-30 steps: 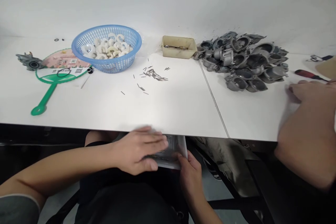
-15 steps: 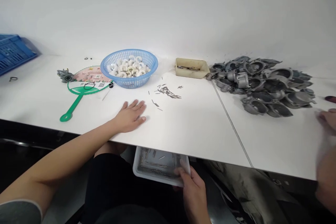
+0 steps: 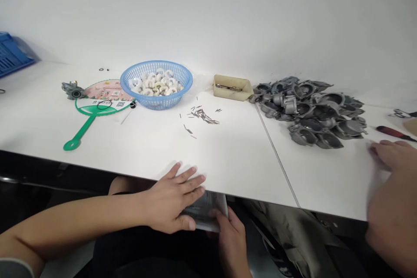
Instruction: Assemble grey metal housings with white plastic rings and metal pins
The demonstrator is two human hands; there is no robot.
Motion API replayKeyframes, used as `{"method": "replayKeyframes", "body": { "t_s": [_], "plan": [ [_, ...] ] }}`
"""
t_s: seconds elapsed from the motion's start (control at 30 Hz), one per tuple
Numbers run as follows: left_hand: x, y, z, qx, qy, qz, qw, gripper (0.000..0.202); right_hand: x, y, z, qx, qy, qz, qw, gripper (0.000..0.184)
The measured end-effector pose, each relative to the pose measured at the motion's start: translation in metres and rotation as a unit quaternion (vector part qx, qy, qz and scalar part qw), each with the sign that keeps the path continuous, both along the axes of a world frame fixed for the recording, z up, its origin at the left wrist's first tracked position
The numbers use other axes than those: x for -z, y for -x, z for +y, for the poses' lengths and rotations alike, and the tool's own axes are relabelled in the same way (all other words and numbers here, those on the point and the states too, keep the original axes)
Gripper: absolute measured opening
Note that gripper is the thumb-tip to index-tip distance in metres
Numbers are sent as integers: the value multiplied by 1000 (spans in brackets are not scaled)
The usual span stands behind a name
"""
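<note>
My left hand (image 3: 176,197) is open, fingers spread, above the table's front edge and partly over a translucent plastic tray (image 3: 208,204). My right hand (image 3: 230,228) grips that tray by its right side, just below the tabletop. Small metal pins lie in the tray, but my left hand hides much of it. On the white table (image 3: 234,152) beyond, a loose pile of thin metal pins (image 3: 203,116) is scattered, with a few strays around it.
Behind the pins stand a blue basket (image 3: 156,103) of white rings and a yellowish box (image 3: 231,93). Grey metal castings (image 3: 312,110) are heaped at right, near another person's hand (image 3: 395,156) and a screwdriver (image 3: 392,133). A green-handled fan (image 3: 81,132) lies left.
My left hand has moved from the tabletop toward me and right, now over the tray. My right hand still holds the tray. The view has shifted slightly right.
</note>
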State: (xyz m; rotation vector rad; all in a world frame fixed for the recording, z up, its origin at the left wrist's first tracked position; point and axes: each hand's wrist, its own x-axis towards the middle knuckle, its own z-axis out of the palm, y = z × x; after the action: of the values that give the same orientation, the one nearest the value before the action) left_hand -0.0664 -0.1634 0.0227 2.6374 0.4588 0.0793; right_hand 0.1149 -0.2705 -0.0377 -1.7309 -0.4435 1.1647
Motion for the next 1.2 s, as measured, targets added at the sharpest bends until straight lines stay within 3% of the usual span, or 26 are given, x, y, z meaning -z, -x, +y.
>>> {"method": "replayKeyframes", "body": {
  "t_s": [0.07,0.13,0.2,0.27,0.33,0.43,0.53,0.6,0.67,0.77,0.97,1.1,1.2],
  "plan": [
    [-5,-2,12,19,1,-13,1000,74,0,-8,-1,-19,2,-12,1000,18],
    [-8,-9,39,-17,-4,-16,1000,72,-3,-25,3,-36,0,-49,998,20],
    [-8,-22,78,-136,-10,-8,991,68,-14,-49,13,-36,-18,-85,996,23],
    [-7,-40,122,-265,-19,-4,964,66,-35,-79,30,-28,-47,-110,992,28],
    [-6,-58,163,-304,-19,-3,952,64,-65,-116,51,-22,-79,-134,988,25],
    [-6,-82,201,-307,-32,-7,951,63,-124,-193,83,-5,-130,-170,977,23],
    [-7,-98,216,-286,-54,-9,957,63,-174,-290,109,18,-171,-247,954,32],
    [-8,-107,221,-273,-72,-12,959,62,-192,-346,124,43,-213,-315,924,36],
    [-8,-115,230,-265,-86,-9,960,61,-201,-381,137,19,-233,-339,911,35],
    [-6,-125,246,-271,-96,14,957,58,-208,-393,157,-14,-256,-347,902,36],
    [0,-128,260,-271,-136,38,952,52,-224,-355,171,-21,-262,-354,898,21],
    [-3,-126,255,-259,-154,31,953,49,-229,-341,166,-29,-261,-238,935,26],
    [-4,-122,247,-242,-145,22,959,50,-228,-345,166,2,-242,-159,957,30]
  ]
}}
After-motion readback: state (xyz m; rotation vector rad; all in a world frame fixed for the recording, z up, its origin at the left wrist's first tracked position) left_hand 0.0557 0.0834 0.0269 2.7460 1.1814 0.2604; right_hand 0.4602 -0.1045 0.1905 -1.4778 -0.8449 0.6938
